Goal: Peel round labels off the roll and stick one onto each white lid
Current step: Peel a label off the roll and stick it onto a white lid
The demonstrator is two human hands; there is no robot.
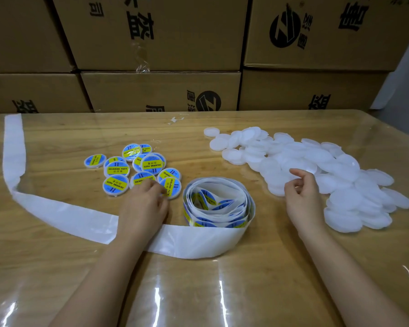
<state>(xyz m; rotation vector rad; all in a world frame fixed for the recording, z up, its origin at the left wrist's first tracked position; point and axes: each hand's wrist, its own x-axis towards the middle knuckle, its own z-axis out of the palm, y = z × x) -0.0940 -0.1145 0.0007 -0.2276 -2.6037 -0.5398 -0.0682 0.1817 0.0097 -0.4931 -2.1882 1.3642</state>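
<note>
The grip of our left hand is bent down onto a labelled lid. The fingertips are blurry, so we cannot tell if they pinch the lid or just press on it. The grip of our right hand is loosely curled over the pile and holds nothing that we can see.

That lid lies at the near edge of the other labelled lids, a small bunch on the bench. Just beside it, between our hands, stands the label roll. The plain white lids are heaped to the right, under and beyond our right hand.

Here is what we think could go wrong:
- Our left arm lies across the empty backing strip. If the arm drags it, the loose roll could tip or come apart.
- The white lids overlap a lot. We might lift two at once.
- The heap reaches close to the right edge of the bench. A bump could send some lids off.
- A label pressed down too fast could sit crooked.

The only containers are the cardboard boxes stacked behind the bench. They are closed, so we cannot see what is in them. The lids lie loose on the bench, not in any box or tray.
</note>
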